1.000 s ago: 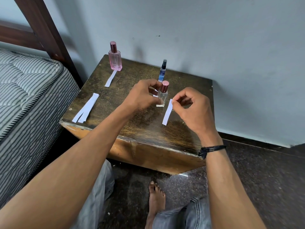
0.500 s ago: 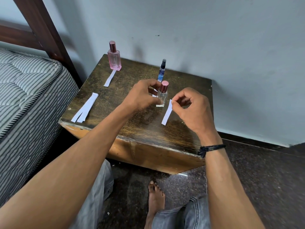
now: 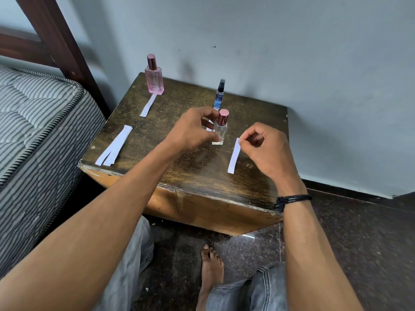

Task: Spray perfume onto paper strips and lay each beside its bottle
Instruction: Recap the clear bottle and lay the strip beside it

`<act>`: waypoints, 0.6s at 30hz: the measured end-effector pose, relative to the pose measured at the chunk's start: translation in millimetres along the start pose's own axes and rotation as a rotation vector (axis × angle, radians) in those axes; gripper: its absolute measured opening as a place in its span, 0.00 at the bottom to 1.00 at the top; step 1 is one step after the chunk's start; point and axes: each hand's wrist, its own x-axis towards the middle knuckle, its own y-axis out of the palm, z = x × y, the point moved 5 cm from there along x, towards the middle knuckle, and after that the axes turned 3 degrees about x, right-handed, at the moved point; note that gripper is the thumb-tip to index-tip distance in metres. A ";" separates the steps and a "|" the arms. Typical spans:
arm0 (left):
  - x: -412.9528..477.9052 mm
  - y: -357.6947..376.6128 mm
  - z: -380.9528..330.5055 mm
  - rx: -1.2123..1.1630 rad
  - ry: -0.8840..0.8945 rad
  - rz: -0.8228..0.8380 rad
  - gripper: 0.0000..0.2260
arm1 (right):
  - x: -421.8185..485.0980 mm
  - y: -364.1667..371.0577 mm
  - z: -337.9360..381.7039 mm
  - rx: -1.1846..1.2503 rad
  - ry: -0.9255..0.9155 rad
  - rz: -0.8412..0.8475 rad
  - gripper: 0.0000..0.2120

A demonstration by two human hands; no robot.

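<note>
Head view, looking down over your forearms at a dark wooden table [image 3: 202, 176] set against a pale wall.

Your left hand [image 3: 193, 129] curls around the clear bottle [image 3: 220, 133]. The thumb tip presses low on the glass and the other fingers bend in at its shoulder. The bottle stands upright on the tabletop near the middle, with its rose-coloured cap on.

Your right hand [image 3: 267, 149] pinches the top end of a paper strip [image 3: 234, 157] between thumb and forefinger, and the remaining fingers are folded into the palm. This strip runs from the pinch toward the near edge, just right of the clear bottle and not touching it. You cannot tell whether its lower end rests on the wood.

The pink bottle [image 3: 154, 79] stands upright at the far left corner. A second strip [image 3: 148, 105] lies flat in front of it, with its far end at the bottle's base.

The slim blue spray bottle [image 3: 219, 96] stands upright directly behind the clear bottle. A sliver of white shows between your left fingers, too hidden to identify.

The spare strips [image 3: 114, 147] lie fanned together near the left front corner, well apart from all three bottles.

A striped mattress [image 3: 33, 122] borders the table on the left. A dark cord bracelet [image 3: 292, 199] circles your right wrist.
</note>
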 end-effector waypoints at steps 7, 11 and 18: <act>-1.2 0.2 -1.3 0.004 -0.002 -0.004 0.18 | 0.5 4.6 -0.6 -0.011 0.043 0.029 0.04; -1.1 1.3 -0.9 0.008 -0.007 -0.003 0.18 | 0.9 8.6 2.3 -0.015 0.046 0.041 0.04; -2.0 1.5 -2.1 0.010 -0.009 0.002 0.18 | 2.1 7.1 -2.2 -0.031 0.046 0.021 0.04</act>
